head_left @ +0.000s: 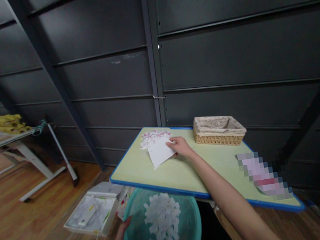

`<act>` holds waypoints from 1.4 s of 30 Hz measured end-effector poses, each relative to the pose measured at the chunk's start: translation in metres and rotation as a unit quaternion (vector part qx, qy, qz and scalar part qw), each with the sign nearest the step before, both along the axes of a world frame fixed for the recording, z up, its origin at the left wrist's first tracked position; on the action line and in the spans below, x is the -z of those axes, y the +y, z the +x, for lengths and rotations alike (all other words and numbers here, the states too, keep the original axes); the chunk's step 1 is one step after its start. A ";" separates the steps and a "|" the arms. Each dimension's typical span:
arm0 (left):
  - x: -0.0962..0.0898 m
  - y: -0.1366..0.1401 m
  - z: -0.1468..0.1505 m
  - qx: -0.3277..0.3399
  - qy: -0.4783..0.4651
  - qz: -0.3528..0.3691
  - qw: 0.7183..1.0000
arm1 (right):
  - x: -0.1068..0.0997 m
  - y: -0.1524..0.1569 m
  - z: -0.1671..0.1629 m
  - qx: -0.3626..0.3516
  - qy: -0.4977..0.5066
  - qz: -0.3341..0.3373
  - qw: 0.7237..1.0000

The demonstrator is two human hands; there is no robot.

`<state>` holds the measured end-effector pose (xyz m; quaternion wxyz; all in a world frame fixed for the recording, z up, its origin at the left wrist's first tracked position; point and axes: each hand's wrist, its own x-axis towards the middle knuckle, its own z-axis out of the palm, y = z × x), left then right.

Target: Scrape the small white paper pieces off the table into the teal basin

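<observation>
My right hand (pixel 179 147) is closed on the right edge of a white sheet of paper (pixel 159 152), tilted over the table. Behind that sheet lies a pile of white and pink paper scraps (pixel 153 136). Below the table's front edge, my left hand (pixel 123 233) grips the left rim of a teal plastic basket (pixel 196 227), thumb over the rim and the other fingers hidden. Inside this basket are many small white paper pieces (pixel 163 217).
The yellow-green table (pixel 131 171) has a blue edge. A cloth-lined wicker basket (pixel 219 137) stands at its back right; a pixelated item (pixel 263 178) lies front right. On the floor at left is an open white box (pixel 102 215) with a cord. Farther left stands another table (pixel 27 136).
</observation>
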<state>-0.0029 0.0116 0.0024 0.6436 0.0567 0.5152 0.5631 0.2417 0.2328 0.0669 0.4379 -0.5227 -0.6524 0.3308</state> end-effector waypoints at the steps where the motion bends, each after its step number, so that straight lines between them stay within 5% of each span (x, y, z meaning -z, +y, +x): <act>1: 0.000 0.000 -0.001 0.001 0.000 -0.001 1.000 | -0.001 0.001 0.003 0.008 0.002 0.005 1.000; 8: 0.003 0.000 0.000 0.011 0.014 0.009 1.000 | -0.005 0.002 0.014 0.058 -0.022 -0.002 0.998; 16: -0.014 -0.002 0.007 -0.005 0.001 -0.021 1.000 | -0.005 -0.003 0.006 -0.006 0.040 -0.042 0.998; 24: -0.017 -0.002 0.008 -0.012 0.003 -0.018 1.000 | -0.010 -0.009 0.001 -0.023 0.000 -0.038 0.999; 36: -0.017 -0.003 0.007 -0.002 0.047 0.016 0.999 | -0.005 -0.016 -0.007 -0.180 0.035 -0.080 0.980; 42: -0.015 -0.004 0.007 -0.017 0.053 0.024 0.998 | -0.004 -0.020 -0.008 -0.282 0.064 -0.123 0.949</act>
